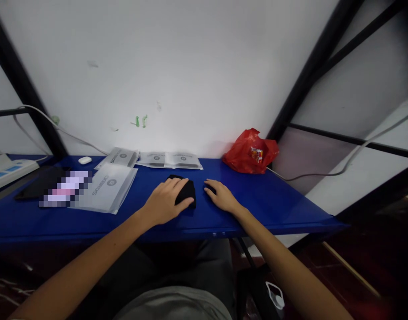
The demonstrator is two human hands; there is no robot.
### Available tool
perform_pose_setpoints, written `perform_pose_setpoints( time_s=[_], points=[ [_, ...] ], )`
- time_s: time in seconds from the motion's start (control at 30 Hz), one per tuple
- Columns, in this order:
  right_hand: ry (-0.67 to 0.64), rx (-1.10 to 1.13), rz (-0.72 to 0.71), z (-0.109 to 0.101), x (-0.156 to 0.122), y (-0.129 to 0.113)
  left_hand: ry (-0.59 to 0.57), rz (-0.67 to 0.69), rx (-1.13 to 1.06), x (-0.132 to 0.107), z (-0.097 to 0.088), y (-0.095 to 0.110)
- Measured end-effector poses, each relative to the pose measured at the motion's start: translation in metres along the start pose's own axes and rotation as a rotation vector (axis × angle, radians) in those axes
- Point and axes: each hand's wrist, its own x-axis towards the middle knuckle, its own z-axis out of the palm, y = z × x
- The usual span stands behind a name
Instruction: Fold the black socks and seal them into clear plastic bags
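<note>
Grey shirt cloth [172, 306] lies closest to the camera, and beyond it both your arms reach over the blue table [264, 200]. Your left hand [166, 200] lies palm down on a black bundle [188, 192] near the front middle of the table, fingers laid over its top and thumb stretched apart along its near right side; you may be gripping or merely resting, and I cannot tell which. Your right hand [222, 195] sits just beside it on the tabletop, fingers loosely bent with a narrow space to the thumb; a dark patch shows there, and whether you hold something small is unclear. Judging by its matt, rounded look, the bundle should be light, soft and not slippery, hard to break but easy to push out of shape, so its exposed right edge seems your best hold, with the left palm steadying the top. To your left, a large frosted pouch [106, 186] bears a round logo and grey capitals that seem to end in "ROS"; the pouches along the wall [169, 160] carry similar logos, their print too small for you to read. On the red bag [242, 158], a colourful packet [257, 154] shows no legible words.
</note>
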Motion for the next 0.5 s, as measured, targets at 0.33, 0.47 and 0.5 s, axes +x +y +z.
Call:
perform_pose_setpoints(
  time_s=[0.33,0.47,0.5],
  points=[
    [-0.044,0.164,-0.373,-0.002,0.001,-0.081,-0.2,-0.212,-0.178,-0.008,0.011,-0.066],
    [-0.137,0.13,-0.366,0.013,0.004,-0.082,-0.205,-0.224,-0.155,-0.017,0.025,-0.069],
    [-0.141,0.124,-0.358,0.016,0.003,-0.08,-0.195,-0.225,-0.144,-0.018,0.027,-0.069]
  ],
)
